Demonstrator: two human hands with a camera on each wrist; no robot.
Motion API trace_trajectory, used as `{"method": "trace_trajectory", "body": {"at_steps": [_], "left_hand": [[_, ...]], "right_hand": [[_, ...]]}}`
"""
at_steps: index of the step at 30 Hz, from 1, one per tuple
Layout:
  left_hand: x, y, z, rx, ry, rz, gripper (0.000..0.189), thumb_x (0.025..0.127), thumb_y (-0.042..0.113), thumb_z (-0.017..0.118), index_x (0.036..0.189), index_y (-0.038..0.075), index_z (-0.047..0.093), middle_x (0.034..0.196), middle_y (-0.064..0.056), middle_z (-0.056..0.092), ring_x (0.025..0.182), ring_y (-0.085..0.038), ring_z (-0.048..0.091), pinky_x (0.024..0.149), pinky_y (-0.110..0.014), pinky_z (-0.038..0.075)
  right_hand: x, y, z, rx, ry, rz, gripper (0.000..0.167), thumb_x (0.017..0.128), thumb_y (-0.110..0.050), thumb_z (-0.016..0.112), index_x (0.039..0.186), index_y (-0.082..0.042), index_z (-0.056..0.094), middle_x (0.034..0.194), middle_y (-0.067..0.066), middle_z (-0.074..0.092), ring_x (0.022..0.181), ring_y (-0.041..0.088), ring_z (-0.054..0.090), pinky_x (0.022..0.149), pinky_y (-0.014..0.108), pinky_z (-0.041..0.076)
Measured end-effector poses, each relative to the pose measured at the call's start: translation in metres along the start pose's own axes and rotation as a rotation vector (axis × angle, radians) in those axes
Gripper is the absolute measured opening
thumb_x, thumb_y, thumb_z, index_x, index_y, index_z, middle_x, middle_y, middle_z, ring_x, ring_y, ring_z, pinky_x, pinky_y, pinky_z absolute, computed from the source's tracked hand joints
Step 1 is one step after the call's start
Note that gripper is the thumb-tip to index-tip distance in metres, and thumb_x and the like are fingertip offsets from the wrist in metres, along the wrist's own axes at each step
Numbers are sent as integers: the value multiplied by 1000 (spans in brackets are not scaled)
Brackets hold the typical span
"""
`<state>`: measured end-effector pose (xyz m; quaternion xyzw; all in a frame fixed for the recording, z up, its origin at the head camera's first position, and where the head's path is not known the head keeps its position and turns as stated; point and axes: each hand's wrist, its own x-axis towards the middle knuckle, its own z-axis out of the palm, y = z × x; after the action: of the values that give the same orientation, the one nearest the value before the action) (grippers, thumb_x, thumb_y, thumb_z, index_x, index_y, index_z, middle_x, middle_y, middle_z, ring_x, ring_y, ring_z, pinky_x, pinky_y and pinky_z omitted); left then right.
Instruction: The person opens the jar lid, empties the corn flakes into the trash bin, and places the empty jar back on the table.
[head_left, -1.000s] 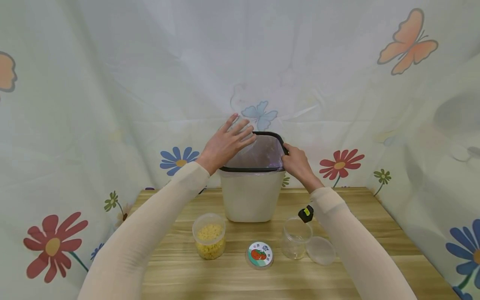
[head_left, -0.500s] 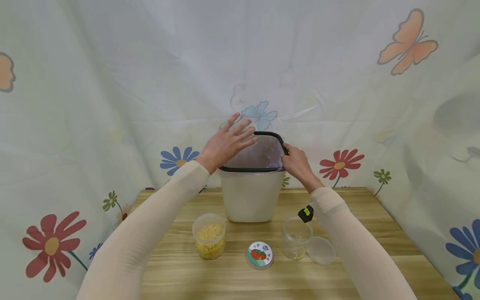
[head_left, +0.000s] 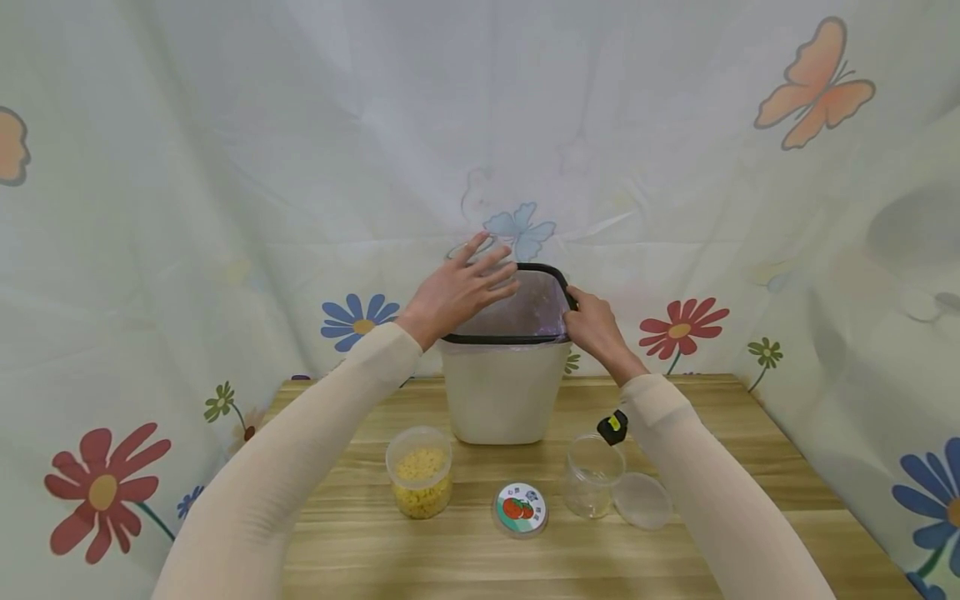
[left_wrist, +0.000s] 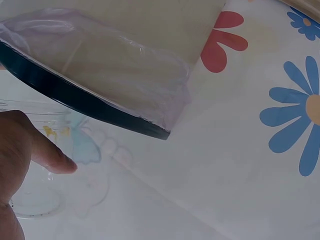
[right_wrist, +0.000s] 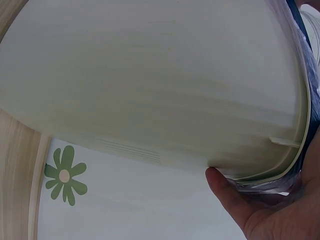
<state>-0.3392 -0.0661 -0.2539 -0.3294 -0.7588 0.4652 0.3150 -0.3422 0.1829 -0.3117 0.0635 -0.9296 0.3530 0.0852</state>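
A cream trash bin with a black rim ring and a thin translucent liner stands on the table. My left hand holds a clear plastic jar over the bin's opening. In the left wrist view a few yellow bits cling near the jar's mouth, and my thumb lies against its side. Most of the jar is hidden behind the hand in the head view. My right hand grips the bin's right rim, the thumb pressed on the outer wall in the right wrist view.
In front of the bin stand a clear tub of yellow bits, a round lid with a tomato picture and another clear jar. A translucent lid lies beside that jar. A flower-printed curtain surrounds the wooden table.
My left hand has shifted slightly right and down over the bin, with the jar still in it. The right hand and the bin have stayed put.
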Motion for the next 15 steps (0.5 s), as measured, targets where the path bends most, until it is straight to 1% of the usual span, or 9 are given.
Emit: {"method": "trace_trajectory", "body": {"at_steps": [4,7,10,13,15], "left_hand": [[1,0,-1,0,-9,9,94,88,19,73,157,35,11,166,3,15,155,-24,7,123,-58,-2],[1,0,-1,-2,-2,13,94,88,20,73,157,35,11,165,3,16,155,-24,7,123,-58,-2],[-1,-2,-2,-1,12,-3,93,89,18,72,157,34,12,165,3,16,155,-25,7,123,-59,-3],[-2,-6,-4,-1,26,-30,94,88,16,73,158,34,12,166,2,15,155,-25,7,122,-59,-4],[-3,-8,-4,3,32,-33,96,87,16,74,158,34,12,166,2,15,155,-25,7,122,-58,-4]], "right_hand": [[0,0,0,-5,5,-1,64,91,-11,37,154,-4,29,153,23,39,123,36,50,93,45,42],[1,0,1,-6,6,3,64,91,-11,37,154,-5,30,153,23,39,125,37,50,94,46,43],[1,1,1,-9,6,7,63,91,-11,37,153,-4,30,153,23,39,130,37,48,98,47,43],[1,1,1,-8,7,8,63,91,-11,37,153,-4,30,153,24,39,126,37,50,97,47,43],[1,0,1,-7,9,10,63,91,-11,37,153,-4,30,153,23,38,125,37,50,96,47,43]]}}
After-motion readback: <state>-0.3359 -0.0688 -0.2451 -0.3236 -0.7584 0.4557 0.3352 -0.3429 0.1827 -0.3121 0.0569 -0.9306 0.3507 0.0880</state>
